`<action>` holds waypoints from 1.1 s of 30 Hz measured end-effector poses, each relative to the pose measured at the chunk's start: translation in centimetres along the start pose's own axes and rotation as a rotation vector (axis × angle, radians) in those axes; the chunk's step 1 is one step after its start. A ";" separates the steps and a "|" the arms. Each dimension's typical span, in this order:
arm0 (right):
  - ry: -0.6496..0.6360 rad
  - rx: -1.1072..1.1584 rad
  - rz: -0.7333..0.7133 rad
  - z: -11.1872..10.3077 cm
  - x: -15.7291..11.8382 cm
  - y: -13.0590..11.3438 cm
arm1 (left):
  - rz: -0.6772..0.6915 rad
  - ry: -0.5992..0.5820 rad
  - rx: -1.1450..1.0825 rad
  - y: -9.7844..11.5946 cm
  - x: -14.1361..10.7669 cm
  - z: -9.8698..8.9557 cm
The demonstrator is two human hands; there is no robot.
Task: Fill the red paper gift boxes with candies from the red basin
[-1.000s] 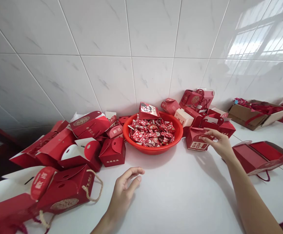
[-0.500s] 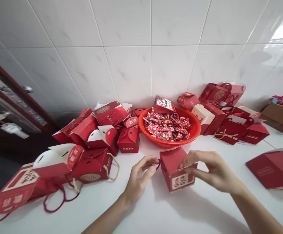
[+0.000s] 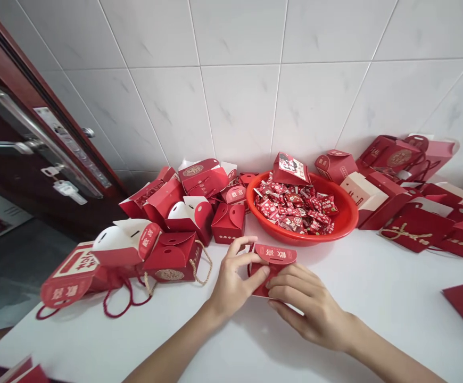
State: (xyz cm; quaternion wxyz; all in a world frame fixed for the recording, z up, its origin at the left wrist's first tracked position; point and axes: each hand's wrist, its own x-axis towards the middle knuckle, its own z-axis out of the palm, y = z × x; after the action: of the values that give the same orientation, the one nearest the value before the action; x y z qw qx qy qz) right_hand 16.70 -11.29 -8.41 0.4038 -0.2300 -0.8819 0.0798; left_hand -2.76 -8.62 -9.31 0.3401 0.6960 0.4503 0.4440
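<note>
A small red paper gift box [image 3: 274, 254] sits on the white table between my hands. Its top flap, printed with pale gold characters and cut with a slot, stands raised on the far side. My left hand [image 3: 233, 282] grips the left side, with the thumb on the near face and the index finger raised toward a dark red cord. Curled over the front and right side is my right hand [image 3: 309, 300], which covers much of the box. Just beyond stands an orange-red plastic bowl [image 3: 299, 239] full of red-wrapped sweets [image 3: 291, 210].
Several red boxes, some with flaps up, crowd the left, including one box [image 3: 171, 258] with a rope handle. Another box [image 3: 291, 169] rests on the bowl's back rim. More boxes [image 3: 411, 226] stand at right. Behind are a tiled wall [image 3: 239, 106] and a door with keys [image 3: 69, 190].
The view has swung left. The gift box has been turned, so its flap with characters now shows instead of the square white print. Both hands have closed in around it.
</note>
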 end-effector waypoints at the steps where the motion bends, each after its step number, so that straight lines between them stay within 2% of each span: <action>1: 0.006 -0.014 -0.008 0.0 0.0 0.0 | 0.017 -0.038 0.028 0.1 0.0 -0.2; 4: 0.019 -0.071 -0.046 0.0 -0.1 0.1 | 0.088 -0.145 0.123 0.3 0.2 -0.7; 7: 0.036 -0.112 -0.084 0.2 -0.1 0.0 | 0.230 -0.223 0.251 0.5 0.3 -1.2; 9: 0.042 -0.120 -0.090 0.2 0.0 0.0 | 0.317 -0.252 0.336 0.7 0.3 -1.4; 12: 0.032 -0.120 -0.079 0.2 0.1 0.2 | 0.356 -0.259 0.421 0.9 0.3 -1.5; 15: 0.017 -0.116 -0.073 0.0 0.0 0.4 | 0.351 -0.237 0.445 0.9 0.2 -1.5; 19: -0.004 -0.064 -0.054 -0.1 -0.4 0.7 | 0.342 -0.192 0.350 0.6 0.2 -1.5; 27: -0.023 0.091 0.046 -0.4 -0.4 0.9 | 0.246 0.000 0.111 0.2 0.2 -1.3; 30: -0.031 0.105 0.078 -0.6 -0.2 0.8 | 0.196 -0.010 -0.038 0.0 0.2 -1.4; 33: -0.097 0.079 0.092 -0.9 0.2 0.6 | 0.086 -0.071 -0.174 -0.2 0.3 -1.7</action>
State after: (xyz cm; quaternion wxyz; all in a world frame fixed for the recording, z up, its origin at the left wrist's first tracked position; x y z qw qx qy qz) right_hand 17.48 -10.71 -7.84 0.3650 -0.2499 -0.8852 0.1439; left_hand -4.32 -8.15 -8.72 0.3956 0.6978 0.3676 0.4706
